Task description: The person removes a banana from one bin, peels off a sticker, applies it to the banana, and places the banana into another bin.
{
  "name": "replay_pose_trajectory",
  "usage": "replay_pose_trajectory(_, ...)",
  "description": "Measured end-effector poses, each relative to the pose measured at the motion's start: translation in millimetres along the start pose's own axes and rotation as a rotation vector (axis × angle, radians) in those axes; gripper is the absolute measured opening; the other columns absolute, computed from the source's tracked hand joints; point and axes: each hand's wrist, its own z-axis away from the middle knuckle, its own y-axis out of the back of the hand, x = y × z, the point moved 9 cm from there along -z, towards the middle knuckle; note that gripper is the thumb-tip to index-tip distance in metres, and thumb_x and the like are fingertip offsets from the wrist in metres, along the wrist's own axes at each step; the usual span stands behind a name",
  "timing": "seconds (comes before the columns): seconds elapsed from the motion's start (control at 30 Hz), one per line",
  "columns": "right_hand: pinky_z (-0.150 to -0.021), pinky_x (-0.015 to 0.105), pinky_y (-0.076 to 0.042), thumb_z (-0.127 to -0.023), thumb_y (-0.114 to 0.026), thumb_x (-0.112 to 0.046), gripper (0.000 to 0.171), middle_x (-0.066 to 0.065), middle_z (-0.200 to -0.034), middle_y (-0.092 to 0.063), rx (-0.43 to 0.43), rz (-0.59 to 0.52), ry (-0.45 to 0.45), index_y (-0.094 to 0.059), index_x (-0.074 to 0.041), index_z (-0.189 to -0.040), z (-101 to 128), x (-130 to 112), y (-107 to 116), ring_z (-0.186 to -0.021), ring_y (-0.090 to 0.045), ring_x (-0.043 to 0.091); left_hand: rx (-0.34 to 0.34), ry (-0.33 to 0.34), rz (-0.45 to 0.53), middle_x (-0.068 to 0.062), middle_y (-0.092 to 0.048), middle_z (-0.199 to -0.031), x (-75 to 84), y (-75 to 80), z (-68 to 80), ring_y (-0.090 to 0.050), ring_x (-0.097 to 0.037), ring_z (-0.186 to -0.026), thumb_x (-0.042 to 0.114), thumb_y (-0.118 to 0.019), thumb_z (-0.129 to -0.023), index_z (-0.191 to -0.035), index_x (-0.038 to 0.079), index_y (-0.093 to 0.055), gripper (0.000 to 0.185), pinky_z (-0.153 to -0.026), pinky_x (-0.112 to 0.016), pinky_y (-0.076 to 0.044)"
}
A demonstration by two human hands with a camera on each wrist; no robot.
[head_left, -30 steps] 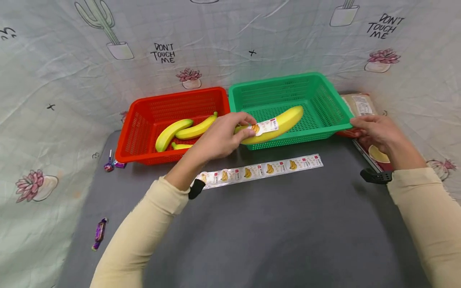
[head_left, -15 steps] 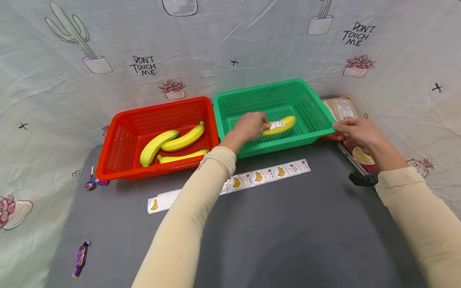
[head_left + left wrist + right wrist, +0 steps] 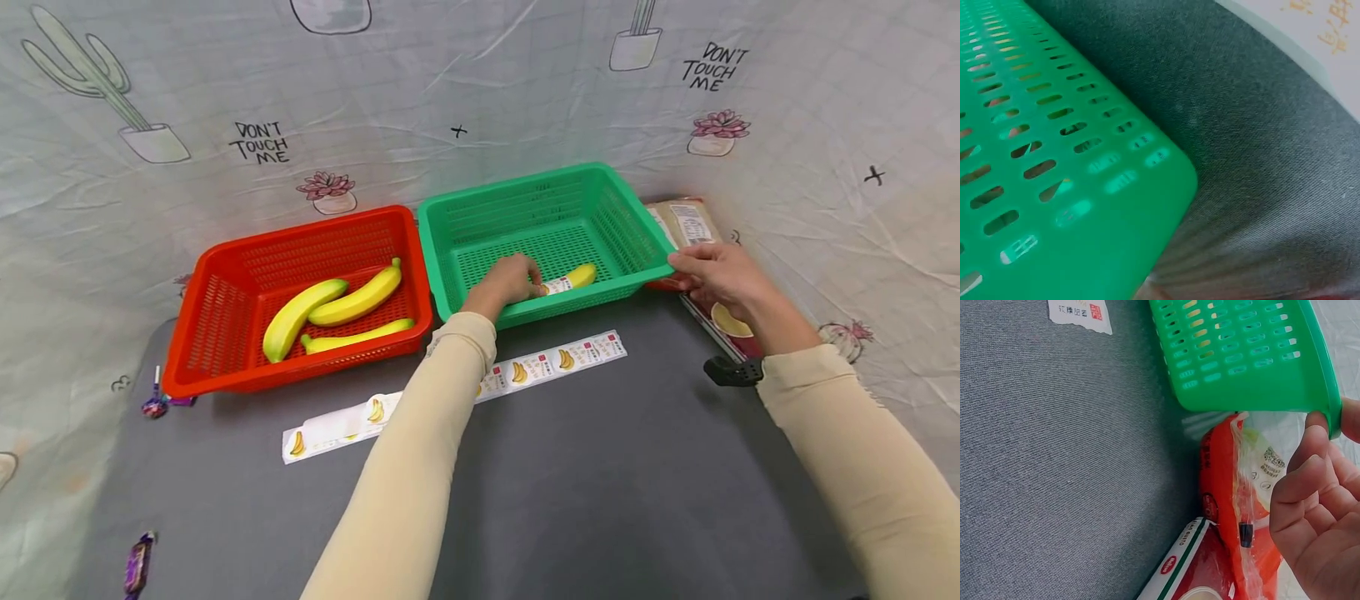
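Note:
A yellow banana (image 3: 581,276) with a white printed label (image 3: 557,286) lies low inside the green basket (image 3: 525,185), near its front wall. My left hand (image 3: 507,282) reaches over that wall and holds the banana's left end; the fingertips are hidden behind the hand and rim. At the basket's front right corner, my right hand (image 3: 723,279) pinches the rim between thumb and fingers, as the right wrist view shows with the hand (image 3: 1316,487) below the rim. In the left wrist view the basket's slotted wall (image 3: 1054,187) hides most of the hand.
The red basket (image 3: 187,333) on the left holds several bananas (image 3: 358,304). A strip of banana labels (image 3: 525,372) lies in front of the baskets on the grey table (image 3: 600,483). Packages (image 3: 690,221) stand at the right; a lollipop (image 3: 154,406) and wrapped candy (image 3: 138,565) lie left.
My left hand has carried the labelled banana from above the front rim down into the green basket. My right hand keeps its pinch on the rim. The head view has shifted right.

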Motion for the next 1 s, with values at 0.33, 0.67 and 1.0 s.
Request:
replay_pose_trajectory(0.33, -0.064, 0.021, -0.053, -0.101, -0.062, -0.039, 0.01, -0.015, -0.073, -0.064, 0.008, -0.038, -0.005, -0.066, -0.03, -0.1, -0.8, -1.5, -0.6, -0.068, -0.061, 0.004, -0.001, -0.01, 0.031, -0.009, -0.064, -0.137, -2.6, 0.4, -0.9, -0.058, -0.025, -0.12, 0.027, -0.068, -0.099, -0.122, 0.009, -0.07, 0.03, -0.099, -0.039, -0.049)
replay_pose_trajectory(0.67, -0.066, 0.024, -0.053, -0.101, -0.059, -0.045, 0.032, -0.02, -0.076, -0.064, -0.015, 0.058, 0.012, -0.063, -0.02, -0.12, -6.4, -1.4, -15.0, -0.072, -0.062, 0.002, -0.003, 0.012, -0.05, -0.007, -0.059, -0.145, -8.2, 32.3, 29.2, -0.056, -0.025, -0.13, 0.03, -0.052, -0.107, -0.14, 0.011, -0.06, 0.039, -0.105, -0.042, -0.048)
replay_pose_trajectory(1.0, -0.062, 0.027, -0.053, -0.102, -0.058, -0.042, 0.022, -0.019, -0.072, -0.064, -0.055, 0.064, -0.008, -0.066, -0.049, -0.084, -2.0, 0.5, -10.3, -0.064, -0.06, 0.004, 0.423, 0.089, 0.08, -0.007, -0.047, -0.159, -104.0, 166.5, 171.1, -0.041, -0.027, -0.149, 0.032, -0.043, -0.109, -0.154, 0.012, -0.046, 0.049, -0.123, -0.044, -0.032)
